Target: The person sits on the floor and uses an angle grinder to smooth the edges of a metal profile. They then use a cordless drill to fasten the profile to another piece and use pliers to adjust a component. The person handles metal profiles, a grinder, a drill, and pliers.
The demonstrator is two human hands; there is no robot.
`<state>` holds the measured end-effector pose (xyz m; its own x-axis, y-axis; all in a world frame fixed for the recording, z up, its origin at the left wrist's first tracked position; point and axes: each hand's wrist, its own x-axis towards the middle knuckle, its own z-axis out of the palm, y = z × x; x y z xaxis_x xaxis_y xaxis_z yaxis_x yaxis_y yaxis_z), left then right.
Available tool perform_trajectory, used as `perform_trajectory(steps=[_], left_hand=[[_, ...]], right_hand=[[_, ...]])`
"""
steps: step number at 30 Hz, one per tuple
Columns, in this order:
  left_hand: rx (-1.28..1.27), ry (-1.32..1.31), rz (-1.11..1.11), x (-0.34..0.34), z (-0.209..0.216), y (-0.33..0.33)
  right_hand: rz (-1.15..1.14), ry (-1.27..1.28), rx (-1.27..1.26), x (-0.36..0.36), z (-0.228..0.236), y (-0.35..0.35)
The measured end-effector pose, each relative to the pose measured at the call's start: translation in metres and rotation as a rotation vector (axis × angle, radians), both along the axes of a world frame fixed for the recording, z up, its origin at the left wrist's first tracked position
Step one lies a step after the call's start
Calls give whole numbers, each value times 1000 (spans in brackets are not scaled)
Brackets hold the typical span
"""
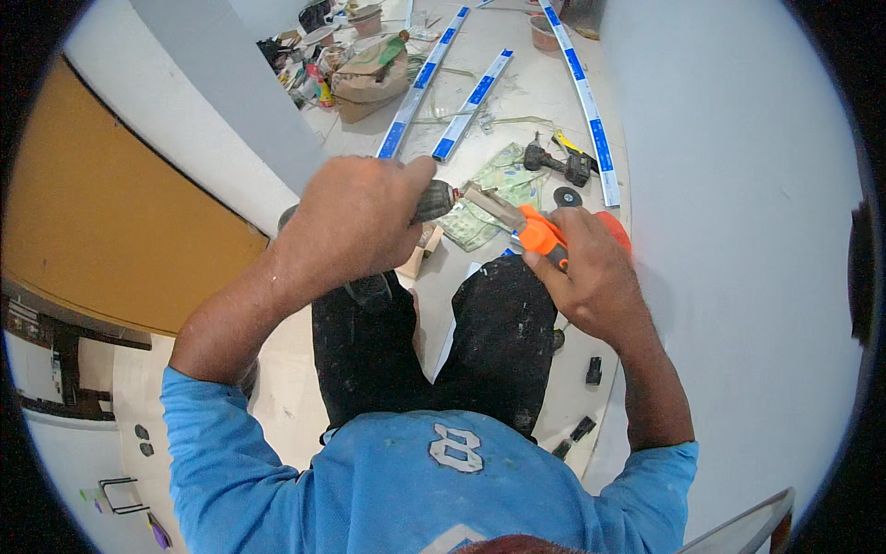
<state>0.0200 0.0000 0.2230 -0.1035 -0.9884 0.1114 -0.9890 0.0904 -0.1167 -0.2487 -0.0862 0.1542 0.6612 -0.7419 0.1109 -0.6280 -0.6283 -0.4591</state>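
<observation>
My left hand (355, 217) is closed round a cordless drill, mostly covered by the fingers. The drill's dark chuck (436, 200) sticks out to the right, with a small reddish tip at its front. My right hand (595, 277) grips an orange-and-grey-handled tool (540, 235) that looks like a chisel. Its flat metal blade (494, 205) points up and left, its end close to the drill's tip; I cannot tell whether they touch. Both tools are above my knees. Beyond them, a green patterned sheet (508, 175) lies crumpled on the floor.
Long blue-and-white strips (475, 103) lie on the tiles ahead. Another cordless drill (558, 164) and a black disc (567, 197) rest near the right wall (729, 185). A brown sack (369, 83) stands by clutter at the far left. Dark small parts (593, 370) lie beside my right leg.
</observation>
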Motion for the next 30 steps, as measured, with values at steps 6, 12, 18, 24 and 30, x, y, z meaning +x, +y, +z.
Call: perform_trajectory(steps=[6,12,18,24,30], left_hand=[[1,163,-57,15,-18,16],[109,358,53,25,-21,26],[368,687,132,34,-47,28],[535,912,9,50,-61,27],[304,628,108,34,-67,37]], right_hand=[[134,102,-105,19,3,-5],[280,71,192,38,5,-8],[357,137,47,50,-10,-12],[384,97,-153,41,-17,-16],[407,236,-39,36,-9,-18]])
